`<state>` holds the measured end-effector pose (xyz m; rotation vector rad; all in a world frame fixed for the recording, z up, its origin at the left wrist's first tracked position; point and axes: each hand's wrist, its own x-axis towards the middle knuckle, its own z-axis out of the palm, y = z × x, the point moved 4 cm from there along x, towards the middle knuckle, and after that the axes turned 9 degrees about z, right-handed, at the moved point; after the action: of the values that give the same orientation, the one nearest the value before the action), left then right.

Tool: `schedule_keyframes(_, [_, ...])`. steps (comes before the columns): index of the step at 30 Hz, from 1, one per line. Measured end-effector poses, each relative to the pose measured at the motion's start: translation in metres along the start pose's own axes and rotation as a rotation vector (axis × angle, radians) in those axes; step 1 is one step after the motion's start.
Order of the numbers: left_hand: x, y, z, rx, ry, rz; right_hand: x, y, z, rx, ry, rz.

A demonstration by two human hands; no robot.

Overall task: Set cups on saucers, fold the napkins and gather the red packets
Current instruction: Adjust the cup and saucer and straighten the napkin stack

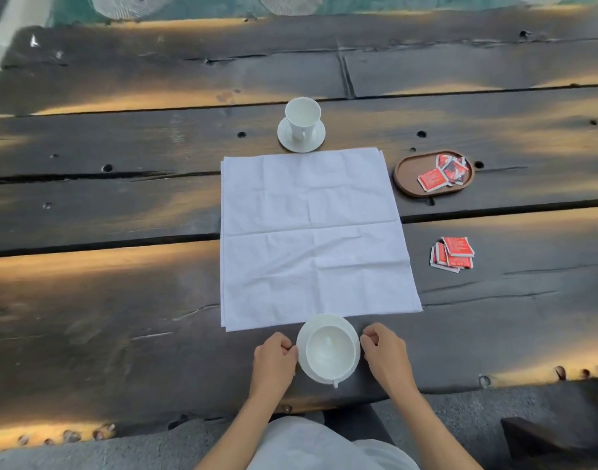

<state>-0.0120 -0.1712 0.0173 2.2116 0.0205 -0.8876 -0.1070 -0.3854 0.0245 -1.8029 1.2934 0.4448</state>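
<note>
Two bare hands frame the near white porcelain cup [329,351], which sits on its white round saucer [302,335] at the near edge of the dark weathered plank table [121,198], the cup's handle pointing back toward the person. From the head view, the left hand [273,357] has its fingers curled and pinches the saucer's left rim; the right hand [384,351] mirrors it, fingertips curled at the right rim, though whether they actually grip or only touch it is hard to tell. Both hands lie equally close, so neither is the nearer one.

Just beyond the saucer, touching or slightly under its far rim, lies the large white square cloth napkin [311,235], unfolded, its long axis running away from the person. A second white cup on a saucer [301,125] stands past its far edge. To the right, some red packets [452,255] lie loose, others in the oval brown wooden tray [404,184].

The fold looks like the likely coming step.
</note>
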Motion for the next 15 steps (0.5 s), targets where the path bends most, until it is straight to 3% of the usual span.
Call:
schedule_keyframes(5, [0.043,0.030,-0.037,-0.090,0.089,0.030,0.036,-0.049,-0.033,0.167,0.049,-0.030])
schedule_keyframes(15, [0.200,0.165,-0.110,-0.392,0.306,0.083,0.155,-0.233,-0.086,0.370,0.008,-0.177])
